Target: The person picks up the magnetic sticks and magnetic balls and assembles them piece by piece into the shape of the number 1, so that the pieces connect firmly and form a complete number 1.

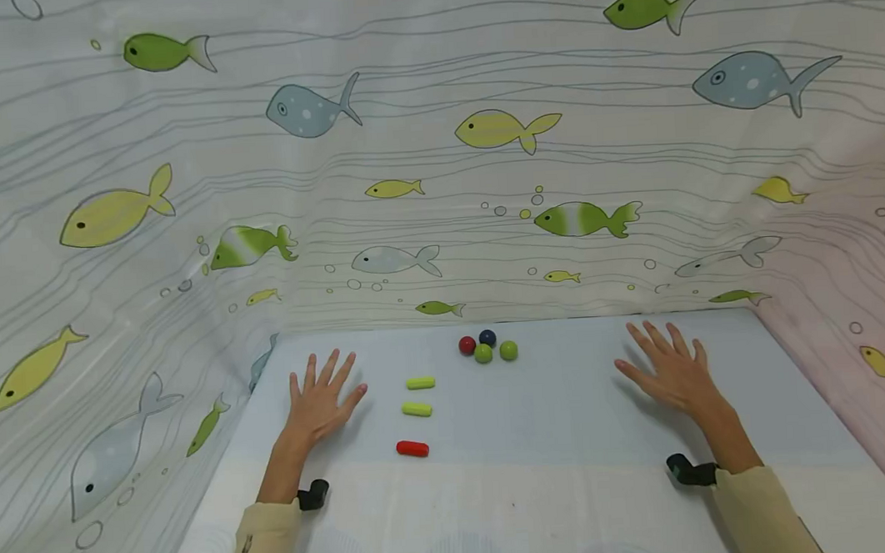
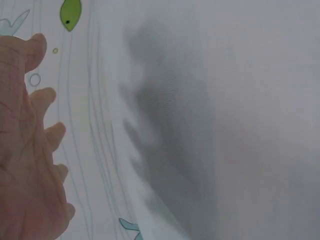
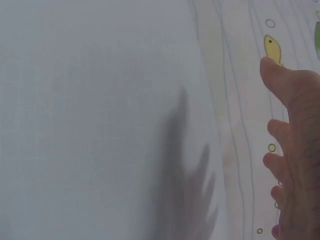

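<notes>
Red stick [image 1: 412, 448] nearest on pale tabletop [image 1: 545, 505]; two yellow-green sticks [image 1: 417, 409] at its twelve o'clock. From those, left hand [image 1: 320, 406] at nine o'clock, right hand [image 1: 671, 373] at three, fingers of both spread; four balls [image 1: 483, 353] beyond, at two o'clock.

A small curtained booth; fish-print sheeting [image 1: 440, 226] surrounds a pale tabletop [image 1: 555, 421] on three sides.
</notes>
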Demonstrator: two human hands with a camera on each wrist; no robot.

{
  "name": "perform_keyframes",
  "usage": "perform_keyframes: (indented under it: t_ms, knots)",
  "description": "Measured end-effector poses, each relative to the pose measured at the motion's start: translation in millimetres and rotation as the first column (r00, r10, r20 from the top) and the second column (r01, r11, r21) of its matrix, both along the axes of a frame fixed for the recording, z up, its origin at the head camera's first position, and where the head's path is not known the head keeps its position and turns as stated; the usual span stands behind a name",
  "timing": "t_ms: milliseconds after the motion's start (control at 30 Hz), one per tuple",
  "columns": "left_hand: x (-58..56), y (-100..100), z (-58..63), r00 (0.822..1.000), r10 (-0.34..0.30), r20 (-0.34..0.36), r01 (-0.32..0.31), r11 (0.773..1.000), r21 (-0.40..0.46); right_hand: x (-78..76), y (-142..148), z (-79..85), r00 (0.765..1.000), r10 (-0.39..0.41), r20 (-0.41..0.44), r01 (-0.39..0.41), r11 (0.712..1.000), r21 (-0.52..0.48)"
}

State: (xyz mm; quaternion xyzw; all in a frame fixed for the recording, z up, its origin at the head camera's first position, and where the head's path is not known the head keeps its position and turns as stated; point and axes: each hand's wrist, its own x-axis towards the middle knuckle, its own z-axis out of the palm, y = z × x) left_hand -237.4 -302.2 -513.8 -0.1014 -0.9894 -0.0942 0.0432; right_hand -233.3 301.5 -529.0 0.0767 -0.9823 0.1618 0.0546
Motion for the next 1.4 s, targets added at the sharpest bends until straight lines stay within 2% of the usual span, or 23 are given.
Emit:
perform_keyframes:
  t_ms: [467,800,1067,1400]
  knots:
    - [-3.7,8,0.9,0.997,-0.066,-0.029,0.068,0.995,0.074,-12.0,-23,10.2,0.999,0.02,-0.033,-0.021,0.999,-0.035]
    - [-9.1,20,-0.5,0.992,-0.119,-0.037,0.121,0.99,0.073,-22.5,-37,5.4,0.997,0.07,0.014,-0.066,0.983,-0.17]
    - [-15.7,30,0.5,0.983,-0.185,0.01,0.181,0.97,0.163,-31.5,-50,4.2,0.994,0.107,0.015,-0.102,0.971,-0.218]
    - [-18.0,40,1.8,0.978,-0.203,0.05,0.187,0.958,0.216,-42.6,-69,4.0,0.99,0.142,0.015,-0.132,0.951,-0.281]
